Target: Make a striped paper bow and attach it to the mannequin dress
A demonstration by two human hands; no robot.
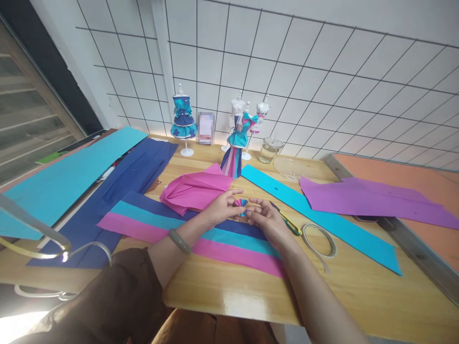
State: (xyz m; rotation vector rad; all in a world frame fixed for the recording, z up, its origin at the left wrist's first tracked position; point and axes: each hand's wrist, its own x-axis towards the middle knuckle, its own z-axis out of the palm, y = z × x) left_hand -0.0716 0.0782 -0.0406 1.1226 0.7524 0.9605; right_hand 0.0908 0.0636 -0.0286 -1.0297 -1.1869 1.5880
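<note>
A small pleated paper fan (241, 204) in pink, teal and blue is pinched between the fingertips of my left hand (224, 208) and my right hand (264, 216). Both hands hover over layered crepe paper strips in navy, a teal strip (229, 235) and a pink strip (233, 255). Just beyond my left hand lies a crumpled pink crepe sheet (195, 188). To the right of my right hand are a yellow-and-black craft knife (292, 224) and a roll of clear tape (320, 240) with its end pulled loose.
Small dress forms wearing paper dresses stand at the back, including a blue-and-teal one (184, 122) and one with a striped train (238, 136). A glass of liquid (269, 150) is near them. Teal paper (315, 215) and purple paper (373, 200) lie right; navy paper (132, 177) lies left.
</note>
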